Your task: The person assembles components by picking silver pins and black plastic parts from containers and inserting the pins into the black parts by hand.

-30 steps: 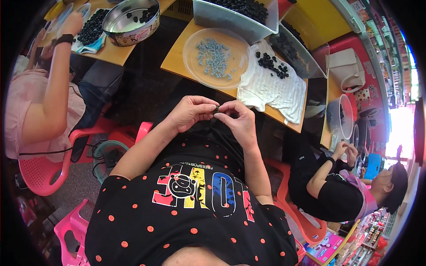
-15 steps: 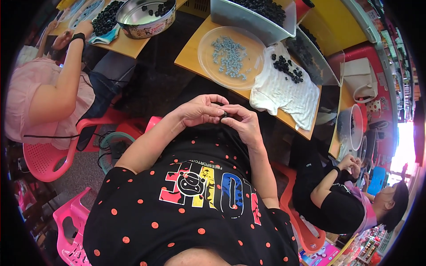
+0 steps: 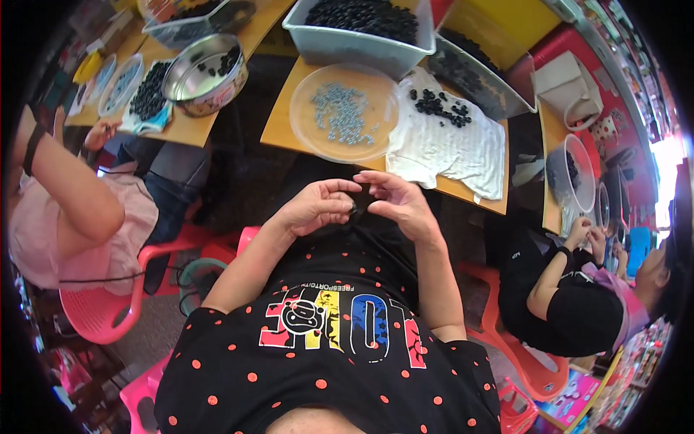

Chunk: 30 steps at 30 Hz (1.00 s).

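Above my lap, the fingers of my left hand (image 3: pixel 318 207) are pinched round a small dark round piece (image 3: pixel 353 208), mostly hidden by the fingertips. Just to the right, my right hand (image 3: pixel 406 208) has its thumb and fingers apart, with nothing visible between them. The fingertips of both hands nearly meet. Beyond them on the table lies a clear round lid (image 3: pixel 303 126) with many small blue-grey parts (image 3: pixel 340 108) on it. A white cloth (image 3: pixel 463 155) beside it bears a scatter of small black pieces (image 3: pixel 437 106).
A clear bin (image 3: pixel 358 58) full of black pieces stands at the table's back, another bin (image 3: pixel 481 83) right of it. A round tin (image 3: pixel 206 90) sits on the left table. Co-workers sit left (image 3: pixel 79 217) and right (image 3: pixel 578 311). A pink chair (image 3: pixel 108 311) is at left.
My right hand has come away from the dark piece and its fingers have opened; the left keeps hold of it. The view has shifted, and the left co-worker's arm has moved.
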Tool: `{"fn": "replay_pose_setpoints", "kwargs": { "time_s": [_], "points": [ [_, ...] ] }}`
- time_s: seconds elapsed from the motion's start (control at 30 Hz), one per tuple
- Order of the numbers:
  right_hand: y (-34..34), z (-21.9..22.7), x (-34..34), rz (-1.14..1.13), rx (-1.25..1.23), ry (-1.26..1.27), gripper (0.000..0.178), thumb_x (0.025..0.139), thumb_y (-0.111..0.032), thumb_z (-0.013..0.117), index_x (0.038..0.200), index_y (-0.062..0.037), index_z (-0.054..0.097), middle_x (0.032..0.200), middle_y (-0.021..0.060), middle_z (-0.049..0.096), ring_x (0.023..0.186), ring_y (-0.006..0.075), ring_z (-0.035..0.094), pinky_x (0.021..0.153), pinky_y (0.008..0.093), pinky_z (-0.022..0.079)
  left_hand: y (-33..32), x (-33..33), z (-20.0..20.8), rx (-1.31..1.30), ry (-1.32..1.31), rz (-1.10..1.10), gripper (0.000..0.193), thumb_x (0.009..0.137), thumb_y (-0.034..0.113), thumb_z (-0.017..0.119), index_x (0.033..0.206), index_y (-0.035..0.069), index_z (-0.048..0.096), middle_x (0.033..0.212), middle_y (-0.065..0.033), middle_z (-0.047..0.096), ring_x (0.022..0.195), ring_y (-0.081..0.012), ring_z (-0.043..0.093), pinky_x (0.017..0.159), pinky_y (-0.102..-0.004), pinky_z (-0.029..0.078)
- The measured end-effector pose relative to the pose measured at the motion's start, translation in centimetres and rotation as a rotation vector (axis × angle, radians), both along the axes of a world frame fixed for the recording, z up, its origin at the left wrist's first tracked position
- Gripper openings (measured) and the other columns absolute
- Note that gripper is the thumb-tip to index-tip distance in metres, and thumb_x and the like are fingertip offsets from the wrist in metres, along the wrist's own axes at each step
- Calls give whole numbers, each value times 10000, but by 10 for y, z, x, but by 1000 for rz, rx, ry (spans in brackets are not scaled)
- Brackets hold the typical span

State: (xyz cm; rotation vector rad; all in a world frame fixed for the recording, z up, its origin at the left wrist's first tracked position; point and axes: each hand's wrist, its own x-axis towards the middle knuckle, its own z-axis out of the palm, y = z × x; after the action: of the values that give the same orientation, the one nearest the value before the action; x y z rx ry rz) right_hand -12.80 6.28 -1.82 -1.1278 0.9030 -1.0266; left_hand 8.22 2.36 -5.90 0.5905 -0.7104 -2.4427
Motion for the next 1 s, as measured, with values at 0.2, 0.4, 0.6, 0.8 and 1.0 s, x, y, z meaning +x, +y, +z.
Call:
{"fn": "replay_pose_setpoints", "kwargs": {
  "time_s": [0.2,0.4,0.6,0.8,1.0],
  "points": [
    [-1,-1,-55,-357,-11,-140,220,889,-64,588,1098,-2,621,979,82,660,767,78,549,752,215,453,-61,-16,66,-403,-305,-105,232,804,81,686,1015,-5,644,840,-65,659,721,-132,628,672,-259,532],
    [-24,1,-87,-544,-108,304,221,865,-128,632,1019,29,656,879,50,680,765,85,581,696,223,447,-241,-31,158,-744,-408,441,269,866,145,630,1084,-6,588,933,-86,657,835,-156,633,780,-279,522],
    [-73,-41,-152,-782,-321,993,206,767,-155,680,958,-79,698,854,101,684,701,232,620,690,306,483,-222,-54,154,-846,-670,368,640,866,276,651,1366,-4,365,1257,-142,517,1134,-222,527,899,-341,466],
    [-109,-58,-179,-915,-441,1309,163,722,-158,701,878,-110,696,854,70,641,880,276,582,774,391,462,-122,-49,112,-723,-508,47,418,886,192,620,1251,28,502,1124,-99,617,960,-157,619,819,-275,499],
    [-119,-62,-175,-844,-455,1480,177,729,-164,703,901,-127,676,906,58,636,928,264,567,805,393,427,-71,-47,73,-551,-407,42,257,904,125,584,1136,14,577,1016,-82,654,916,-142,631,798,-261,507]
  ]
}}
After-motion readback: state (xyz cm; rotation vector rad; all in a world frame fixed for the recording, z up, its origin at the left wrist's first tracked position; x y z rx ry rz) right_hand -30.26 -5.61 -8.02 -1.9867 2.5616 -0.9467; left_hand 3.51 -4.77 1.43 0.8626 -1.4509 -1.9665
